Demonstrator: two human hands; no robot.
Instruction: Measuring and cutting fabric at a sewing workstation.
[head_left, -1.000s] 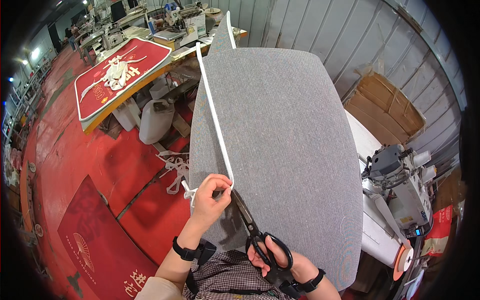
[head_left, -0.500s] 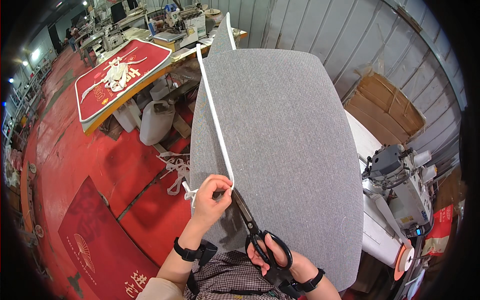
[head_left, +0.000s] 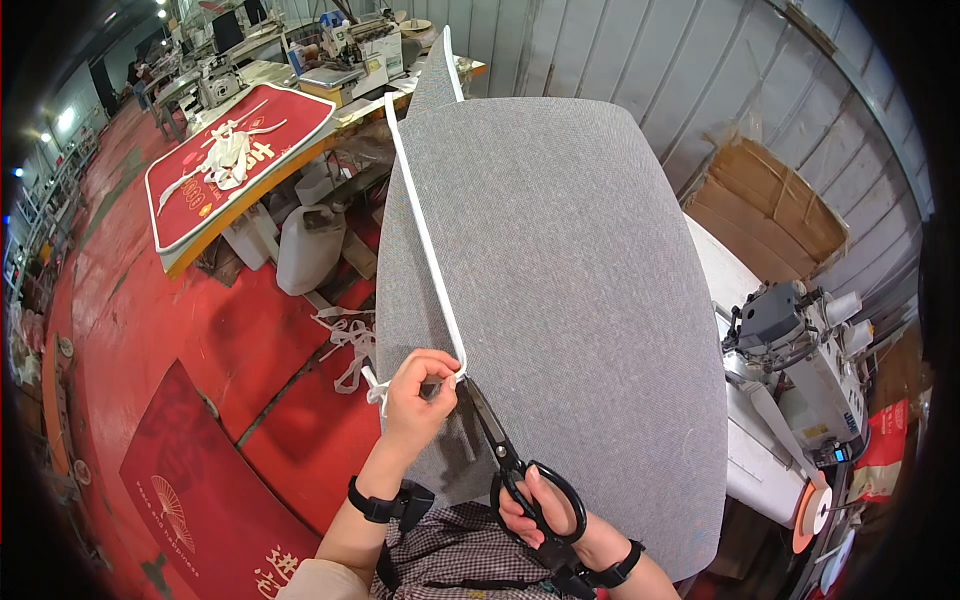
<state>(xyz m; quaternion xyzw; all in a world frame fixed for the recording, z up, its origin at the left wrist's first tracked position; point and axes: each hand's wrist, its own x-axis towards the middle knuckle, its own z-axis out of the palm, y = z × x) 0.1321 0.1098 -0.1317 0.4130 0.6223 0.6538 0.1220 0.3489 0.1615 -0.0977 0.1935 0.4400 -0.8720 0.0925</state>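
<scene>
A large grey mat (head_left: 570,300) with rounded corners rests on a white table in front of me. White edge binding (head_left: 423,225) runs along a folded-over edge at its left side. My left hand (head_left: 415,405) is closed, pinching the near end of this binding between thumb and fingers. Beside its wrist side hangs a loose white strip (head_left: 374,388). In my right hand (head_left: 540,510) are black-handled scissors (head_left: 492,425), fingers and thumb through the loops. Their blades point up and left, and the tips meet the binding just by my left fingertips. Whether the blades are parted is hard to make out.
A sewing machine (head_left: 790,340) stands on the table at right. At the left, a red mat (head_left: 240,150) carrying tangled white strips lies on another table, with a plastic jug (head_left: 308,245) below. Another red mat (head_left: 200,490) lies at lower left. Cardboard (head_left: 770,205) leans against the metal wall.
The surroundings have shifted slightly left in view. My left hand keeps its pinch on the binding, and the scissors stay at nearly the same spot beside it.
</scene>
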